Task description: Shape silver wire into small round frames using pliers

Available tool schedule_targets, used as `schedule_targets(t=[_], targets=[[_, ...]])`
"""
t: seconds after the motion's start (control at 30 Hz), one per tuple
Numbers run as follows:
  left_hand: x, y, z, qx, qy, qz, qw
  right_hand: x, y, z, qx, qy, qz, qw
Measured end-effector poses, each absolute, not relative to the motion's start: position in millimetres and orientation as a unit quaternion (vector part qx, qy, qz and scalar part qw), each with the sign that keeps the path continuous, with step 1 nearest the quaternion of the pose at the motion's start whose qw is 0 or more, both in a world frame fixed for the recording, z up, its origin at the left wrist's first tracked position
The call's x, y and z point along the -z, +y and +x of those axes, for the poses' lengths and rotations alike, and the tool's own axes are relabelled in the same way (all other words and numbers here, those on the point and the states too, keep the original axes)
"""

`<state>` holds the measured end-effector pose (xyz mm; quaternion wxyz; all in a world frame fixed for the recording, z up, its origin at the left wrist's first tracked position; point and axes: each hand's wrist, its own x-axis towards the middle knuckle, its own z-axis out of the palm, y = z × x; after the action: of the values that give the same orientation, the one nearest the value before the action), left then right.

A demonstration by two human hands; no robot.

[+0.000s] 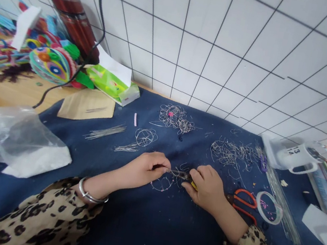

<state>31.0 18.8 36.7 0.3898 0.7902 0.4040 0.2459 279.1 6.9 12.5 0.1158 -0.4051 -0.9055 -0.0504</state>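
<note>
My left hand (151,168), with a silver bangle at the wrist, pinches a thin wire piece (162,183) bent into a ring with small pinkish spots. In my right hand (207,186) are pliers (185,176) with dark jaws and a yellow handle. Their jaws point left and meet the wire close to my left fingertips; the exact grip point is too small to make out. Loose wire ends curl around the jaws. Beyond my left hand lie a round wire form (146,137) and short straight wires (127,147).
Tangled wire heaps (233,153) and wire flowers (175,117) lie toward the tiled wall. Red-handled scissors (245,198), a round bead dish (268,208) and a white mug (298,157) stand right. At left are a plastic bag (13,135), tissue pack (110,84) and red thermos (74,19).
</note>
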Motion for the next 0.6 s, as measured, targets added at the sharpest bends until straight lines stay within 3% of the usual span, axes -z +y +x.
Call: schedule_targets(t=[0.6], targets=[[-38.3, 17.1, 33.7, -0.224, 0.408, 0.758, 0.457, -13.9, 3.9, 276.1, 0.137, -0.905, -0.392, 0.093]])
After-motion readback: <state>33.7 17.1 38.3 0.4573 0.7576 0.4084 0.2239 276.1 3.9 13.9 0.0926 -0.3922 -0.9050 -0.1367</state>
